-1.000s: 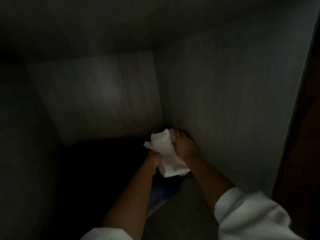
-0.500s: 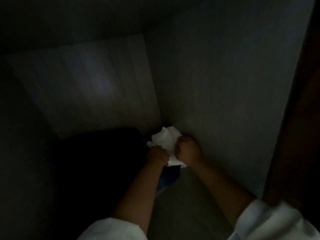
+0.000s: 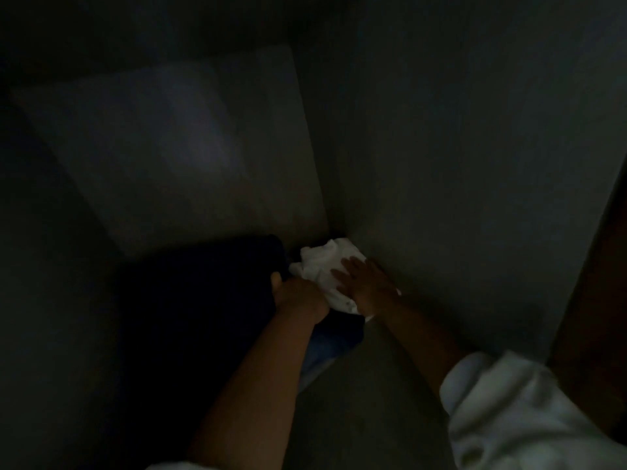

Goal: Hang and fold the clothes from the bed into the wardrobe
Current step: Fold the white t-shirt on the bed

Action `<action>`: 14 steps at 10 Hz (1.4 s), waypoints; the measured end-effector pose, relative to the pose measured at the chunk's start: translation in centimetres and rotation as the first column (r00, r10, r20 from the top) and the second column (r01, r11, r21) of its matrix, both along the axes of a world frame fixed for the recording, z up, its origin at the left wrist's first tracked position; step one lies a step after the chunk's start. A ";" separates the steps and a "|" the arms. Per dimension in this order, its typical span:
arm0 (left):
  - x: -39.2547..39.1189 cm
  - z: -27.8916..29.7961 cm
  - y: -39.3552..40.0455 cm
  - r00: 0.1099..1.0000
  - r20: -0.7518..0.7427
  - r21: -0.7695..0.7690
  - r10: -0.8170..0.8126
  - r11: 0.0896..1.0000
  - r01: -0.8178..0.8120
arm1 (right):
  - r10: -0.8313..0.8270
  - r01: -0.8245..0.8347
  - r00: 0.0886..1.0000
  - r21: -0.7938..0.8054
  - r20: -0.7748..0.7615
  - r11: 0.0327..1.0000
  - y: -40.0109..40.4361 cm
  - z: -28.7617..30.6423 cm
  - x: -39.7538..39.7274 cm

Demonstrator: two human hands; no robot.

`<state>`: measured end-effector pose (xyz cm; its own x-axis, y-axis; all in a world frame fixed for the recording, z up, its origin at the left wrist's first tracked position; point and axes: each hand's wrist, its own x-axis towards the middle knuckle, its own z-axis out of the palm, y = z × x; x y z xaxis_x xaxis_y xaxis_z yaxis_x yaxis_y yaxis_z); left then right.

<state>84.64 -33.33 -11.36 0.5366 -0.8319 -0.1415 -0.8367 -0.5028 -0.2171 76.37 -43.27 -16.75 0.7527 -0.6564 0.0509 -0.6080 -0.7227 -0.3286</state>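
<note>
White cloth (image 3: 322, 269) lies bunched in the back right corner of the wardrobe (image 3: 458, 164), against the side panel. Right hand (image 3: 364, 283) rests flat on top of it, fingers straight and slightly spread, pressing down. Left hand (image 3: 298, 296) sits at the cloth's left edge, fingers curled; whether they grip the cloth cannot be told in the dim light. Cloth is soft, crumpled, irregular in outline. Dark pile (image 3: 203, 317), smooth and rounded at its corner, lies just left of the cloth. Blue fabric (image 3: 336, 344) shows beneath the left wrist. Wardrobe panels are flat, matte. White sleeve (image 3: 515, 412) is loose, wrinkled.
</note>
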 end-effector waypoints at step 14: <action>0.7 -0.6 5.9 0.980 -0.161 -0.385 0.119 0.906 -0.174 | 0.213 -0.216 0.973 -0.027 -0.086 0.976 0.3 1.0 5.5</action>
<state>85.32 -27.39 -11.96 0.6560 -0.7473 0.1058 -0.7542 -0.6435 0.1310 81.83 -43.00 -15.73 0.8782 -0.4783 0.0042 -0.4615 -0.8496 -0.2555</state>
